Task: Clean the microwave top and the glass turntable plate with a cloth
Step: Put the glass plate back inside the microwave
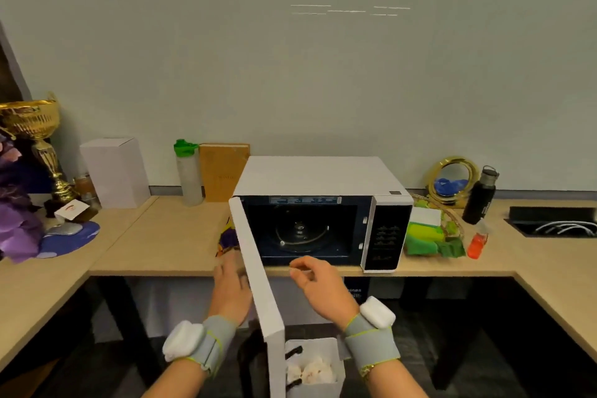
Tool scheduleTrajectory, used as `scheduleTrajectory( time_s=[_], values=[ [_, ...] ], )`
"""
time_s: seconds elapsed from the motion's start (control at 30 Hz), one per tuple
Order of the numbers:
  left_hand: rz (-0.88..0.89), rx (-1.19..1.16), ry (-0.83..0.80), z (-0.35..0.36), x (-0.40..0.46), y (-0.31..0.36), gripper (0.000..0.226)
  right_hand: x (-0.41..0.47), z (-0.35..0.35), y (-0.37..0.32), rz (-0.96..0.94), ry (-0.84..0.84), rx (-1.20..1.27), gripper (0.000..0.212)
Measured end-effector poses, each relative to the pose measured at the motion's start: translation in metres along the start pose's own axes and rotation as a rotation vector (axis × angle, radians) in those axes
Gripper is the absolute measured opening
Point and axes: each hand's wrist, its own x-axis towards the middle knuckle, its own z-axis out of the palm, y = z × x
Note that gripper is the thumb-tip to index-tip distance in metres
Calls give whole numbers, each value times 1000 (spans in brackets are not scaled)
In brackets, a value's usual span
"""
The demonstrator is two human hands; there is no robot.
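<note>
Clearly the microwave stands on the wooden counter with its door swung wide toward the camera, and the glass turntable plate lies flat inside on the cavity floor, so the step in hand looks like reaching in to lift the plate out. The left hand sits just behind the door's outer face with fingers extended, apparently steadying it; whether the palm actually touches the panel is hidden by the door edge. The right hand hovers before the cavity mouth, fingers loosely curled with thumb and forefinger nearly meeting, holding nothing visible. To do this well, the right hand should slide in low, get fingertips under the plate's rim, and lift it straight up off its hub before drawing it out level, since glass is slick and heavy. The door should stay fully open so the plate clears it. A green cloth lies bunched on the counter right of the microwave, well apart from both hands. The plate's far rim is dim in the dark cavity, and any dirt on it cannot be made out.
</note>
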Motion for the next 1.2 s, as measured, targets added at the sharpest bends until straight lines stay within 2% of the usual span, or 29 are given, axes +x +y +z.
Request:
scheduleTrajectory(
  time_s=[0.17, 0.27, 0.33, 0.4, 0.47, 0.53, 0.67, 0.77, 0.9, 1.1, 1.2],
  values=[
    [316, 170, 53, 52, 13, 38, 44, -2, -50, 15, 31, 2, -107, 33],
    [461, 287, 79, 67, 33, 55, 40, 4, -62, 29, 8, 5, -308, 39],
    [539, 336, 111, 78, 58, 66, 45, 18, -70, 45, -21, 54, -424, 42],
    [588, 396, 137, 79, 79, 73, 60, 27, -75, 55, -20, 107, -485, 39],
    [579, 445, 144, 89, 107, 78, 74, 50, -82, 71, -42, 145, -586, 38],
    [541, 453, 143, 97, 132, 84, 86, 76, -89, 83, -40, 227, -645, 49],
    [463, 482, 120, 109, 167, 82, 114, 126, -86, 105, -137, 499, -722, 27],
    [411, 518, 137, 119, 185, 78, 118, 164, -92, 118, -122, 487, -765, 32],
    [376, 569, 113, 129, 199, 73, 109, 196, -100, 133, -157, 539, -798, 36],
    [364, 725, 47, 128, 232, 78, 63, 233, -102, 141, -209, 632, -762, 37],
    [419, 719, 76, 130, 240, 78, 60, 241, -102, 145, -214, 635, -750, 30]
  ],
)
